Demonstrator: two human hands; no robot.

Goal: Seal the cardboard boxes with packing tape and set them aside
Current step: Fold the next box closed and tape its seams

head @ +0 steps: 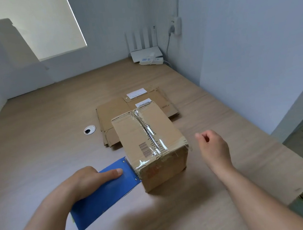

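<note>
Box; dispenser in left hand

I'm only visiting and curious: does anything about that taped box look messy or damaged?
Yes. The clear tape along the top seam of the box is wrinkled, not flat, and its near right corner looks crumpled, with scraps of old tape.

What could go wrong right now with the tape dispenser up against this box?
1. The right hand hovers clear of the cardboard box, so pulling the blue tape dispenser with the left hand may drag the box instead of cutting the clear tape.
2. That tape looks wrinkled at the near edge and may bond poorly.
3. The serrated blade is exposed; a slip could nick a finger.
</note>
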